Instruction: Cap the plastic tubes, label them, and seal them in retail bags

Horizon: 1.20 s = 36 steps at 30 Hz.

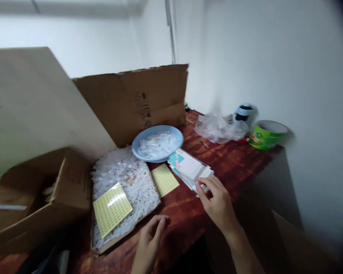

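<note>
My right hand is at the near end of a stack of flat white cards, some with turquoise and pink print. Its thumb and index finger are curled close together over the stack's edge. Whether a card is pinched between them, I cannot make out. Lower down, by the table's front edge, my left hand has its fingers curled with thumb and index tips close. Anything in that pinch is too small or hidden to name. A yellow sticker sheet with rows of small marks lies left of the cards.
A shallow cardboard tray full of small whitish pieces bears another yellow sticker sheet. Behind stands a blue basin with small clear packets. An open carton is at left; a plastic bag, bottle and green tub stand back right.
</note>
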Each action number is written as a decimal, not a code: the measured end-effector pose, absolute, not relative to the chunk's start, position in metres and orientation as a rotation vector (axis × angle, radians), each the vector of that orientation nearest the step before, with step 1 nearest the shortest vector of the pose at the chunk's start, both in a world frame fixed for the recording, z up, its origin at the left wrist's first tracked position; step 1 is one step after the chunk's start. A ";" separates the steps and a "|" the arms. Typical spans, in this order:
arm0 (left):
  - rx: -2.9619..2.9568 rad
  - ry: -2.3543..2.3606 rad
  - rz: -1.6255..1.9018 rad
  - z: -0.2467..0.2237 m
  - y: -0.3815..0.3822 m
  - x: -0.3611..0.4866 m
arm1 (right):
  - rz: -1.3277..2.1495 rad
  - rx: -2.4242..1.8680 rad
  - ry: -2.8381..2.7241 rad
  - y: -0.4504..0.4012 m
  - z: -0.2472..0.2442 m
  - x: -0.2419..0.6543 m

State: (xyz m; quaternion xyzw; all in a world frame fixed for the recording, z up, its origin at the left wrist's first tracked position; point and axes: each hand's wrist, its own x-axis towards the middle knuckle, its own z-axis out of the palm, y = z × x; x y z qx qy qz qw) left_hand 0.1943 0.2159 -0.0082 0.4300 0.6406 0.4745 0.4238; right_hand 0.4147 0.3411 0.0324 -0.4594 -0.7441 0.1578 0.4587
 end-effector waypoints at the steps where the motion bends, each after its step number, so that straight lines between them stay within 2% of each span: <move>1: 1.040 1.626 1.235 -0.007 0.215 0.182 | 0.248 -1.132 -1.927 0.361 0.035 0.402; 4: 0.904 1.664 1.364 -0.004 0.212 0.145 | -0.114 -1.142 -2.186 0.404 0.020 0.371; 8: 0.767 1.692 1.446 0.003 0.214 0.103 | -0.447 -1.020 -2.411 0.413 -0.002 0.359; 14: 0.730 1.662 1.516 0.009 0.246 0.068 | -0.702 -1.166 -2.518 0.392 0.027 0.358; 19: 0.771 1.571 1.485 0.009 0.268 0.070 | -0.688 -1.289 -2.486 0.387 0.031 0.347; 24: 0.812 1.539 1.468 0.005 0.265 0.074 | -0.754 -1.188 -2.489 0.377 0.020 0.343; 31: 0.550 1.406 1.492 -0.003 0.264 0.076 | -0.483 -1.171 -2.429 0.382 0.045 0.342; 33: 0.407 1.254 1.426 0.001 0.270 0.073 | -0.433 -1.064 -2.300 0.370 0.047 0.316; 36: 0.232 1.099 1.302 0.006 0.276 0.060 | -0.096 -0.460 -2.566 0.344 0.033 0.261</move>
